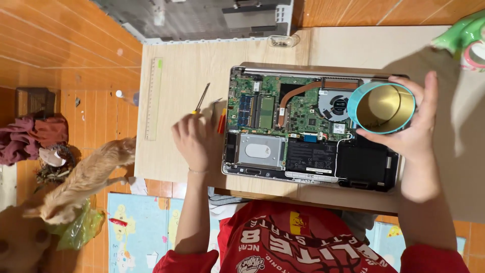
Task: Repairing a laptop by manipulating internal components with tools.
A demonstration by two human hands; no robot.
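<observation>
While the opened laptop (308,126) lies flat on the wooden table (182,76) with its underside up, the circuit board, fan and battery are left exposed and within reach of both hands. A round teal tin (382,107) is gripped by the right hand (417,134), the thumb and fingers wrapped about its wall. It is held in the air above the laptop's fan corner and tipped so that its golden inside is turned toward the camera, an angle at which the bottom of the tin can be looked into.

The left hand (192,141) is rested on the table just beside the laptop's left edge, its fingers bent downward. Whether anything is pinched beneath them cannot be told. A slim screwdriver (202,98) with a yellow and red handle is laid just beyond the knuckles, and a red-handled tool (221,121) is set between hand and laptop. Both have probably been kept close for easy pick-up.

A clear ruler (153,98) is placed along the table's left edge, out of the way. The removed grey bottom cover (202,20) is set aside on the floor beyond the table, and a ginger cat (86,177) is seen on the floor at the left, well apart from the work.
</observation>
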